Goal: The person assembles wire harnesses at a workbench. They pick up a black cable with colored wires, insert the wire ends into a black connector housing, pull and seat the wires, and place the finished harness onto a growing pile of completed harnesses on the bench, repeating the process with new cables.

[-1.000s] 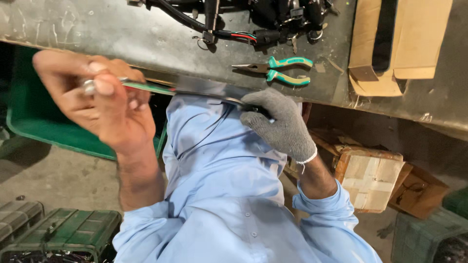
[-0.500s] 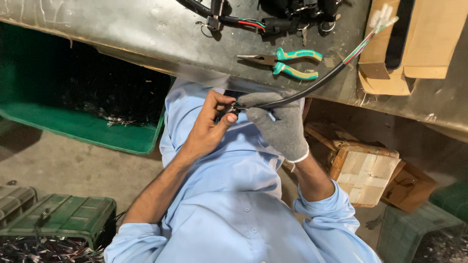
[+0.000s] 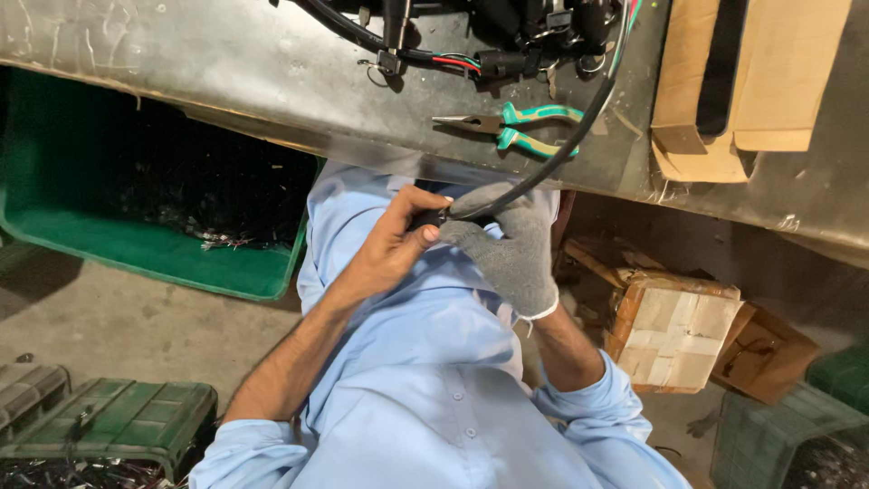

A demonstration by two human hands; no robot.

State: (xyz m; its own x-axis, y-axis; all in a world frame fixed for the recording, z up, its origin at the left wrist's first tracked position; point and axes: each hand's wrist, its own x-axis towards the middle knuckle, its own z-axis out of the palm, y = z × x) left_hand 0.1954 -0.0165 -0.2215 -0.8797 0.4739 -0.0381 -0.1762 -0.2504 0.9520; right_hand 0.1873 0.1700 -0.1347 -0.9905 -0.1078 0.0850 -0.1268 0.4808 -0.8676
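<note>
Cable (image 3: 552,158), one black length, runs from the clenched fingers (image 3: 471,204) of the gloved right hand (image 3: 507,254) up toward one o'clock over the counter (image 3: 181,63), while the bare left hand (image 3: 398,240) pinches its near end just beside the glove. One pair of green-handled pliers (image 3: 520,127) lies on the counter at twelve o'clock from the hands, beside the cable. One flat brown cardboard piece (image 3: 760,81) sits at two o'clock, one taped brown box (image 3: 674,330) at four, one green bin (image 3: 154,263) at nine.
</note>
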